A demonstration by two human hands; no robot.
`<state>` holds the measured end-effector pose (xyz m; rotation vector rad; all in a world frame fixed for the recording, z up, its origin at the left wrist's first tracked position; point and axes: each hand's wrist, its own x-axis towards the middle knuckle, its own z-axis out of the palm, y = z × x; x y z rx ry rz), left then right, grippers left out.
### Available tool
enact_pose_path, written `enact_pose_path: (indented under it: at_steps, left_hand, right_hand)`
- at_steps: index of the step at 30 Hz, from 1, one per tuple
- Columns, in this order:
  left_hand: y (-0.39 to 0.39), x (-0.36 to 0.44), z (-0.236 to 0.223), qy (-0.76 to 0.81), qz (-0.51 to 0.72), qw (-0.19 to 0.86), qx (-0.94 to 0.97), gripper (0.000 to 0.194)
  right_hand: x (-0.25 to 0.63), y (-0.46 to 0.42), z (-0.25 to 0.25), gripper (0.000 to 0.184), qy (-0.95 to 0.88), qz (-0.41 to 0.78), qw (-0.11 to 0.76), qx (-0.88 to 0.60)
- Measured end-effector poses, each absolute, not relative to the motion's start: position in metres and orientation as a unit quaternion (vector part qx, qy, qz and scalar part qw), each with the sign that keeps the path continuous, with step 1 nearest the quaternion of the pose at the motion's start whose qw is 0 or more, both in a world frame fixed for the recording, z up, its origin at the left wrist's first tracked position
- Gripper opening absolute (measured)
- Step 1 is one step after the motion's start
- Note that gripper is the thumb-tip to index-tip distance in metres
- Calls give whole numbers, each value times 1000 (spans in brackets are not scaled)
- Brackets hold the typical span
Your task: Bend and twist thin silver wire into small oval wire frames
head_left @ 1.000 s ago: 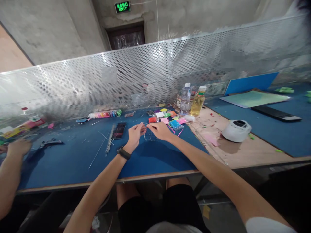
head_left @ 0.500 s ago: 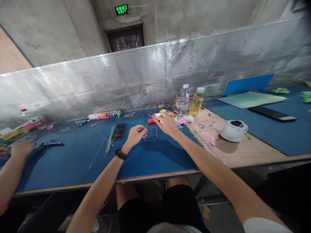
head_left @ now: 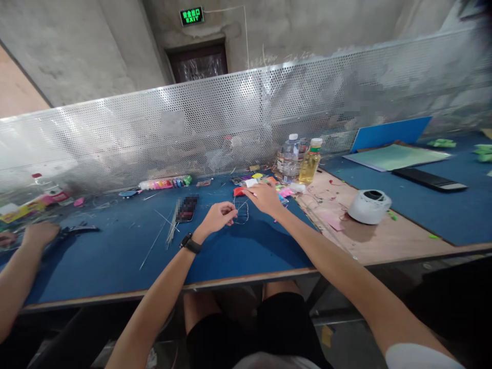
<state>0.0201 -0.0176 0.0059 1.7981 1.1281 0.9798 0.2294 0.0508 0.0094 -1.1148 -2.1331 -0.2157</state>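
Note:
My left hand (head_left: 221,216), with a black watch on the wrist, is closed in a pinch on a thin metal wire. Just right of its fingertips is a small wire frame (head_left: 243,213) with several thin cross wires, low over the blue mat. My right hand (head_left: 264,199) is up and to the right of the frame, thumb and fingers pinched together. A thin strand runs between the two hands, and the right fingertips seem to close on its far end. Left of my left hand, loose straight wires (head_left: 171,233) lie beside a dark phone (head_left: 187,209).
Colourful clay packets (head_left: 286,192) lie behind my right hand, near two bottles (head_left: 310,161). A white round container (head_left: 369,206) and a black phone (head_left: 429,179) are farther right. At left, a co-worker's hand (head_left: 41,233) is by pliers (head_left: 79,229). A perforated metal screen (head_left: 215,123) stands behind.
My left hand has shifted slightly right, toward the wire frame and my right hand. My right hand stays in nearly the same place. The co-worker's hand has moved slightly right.

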Motion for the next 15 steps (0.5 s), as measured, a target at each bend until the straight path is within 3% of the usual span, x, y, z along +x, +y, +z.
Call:
enact_pose_path:
  at_steps: [8,15]
  left_hand:
    - [-18,21,4,442,393,344,729,26]
    - [-16,20,4,452,413,308,728,25]
  right_hand:
    - [213,50,-4,66,-806,23,360,-470]
    - [209,58,-13,53,-762,49,463,-450]
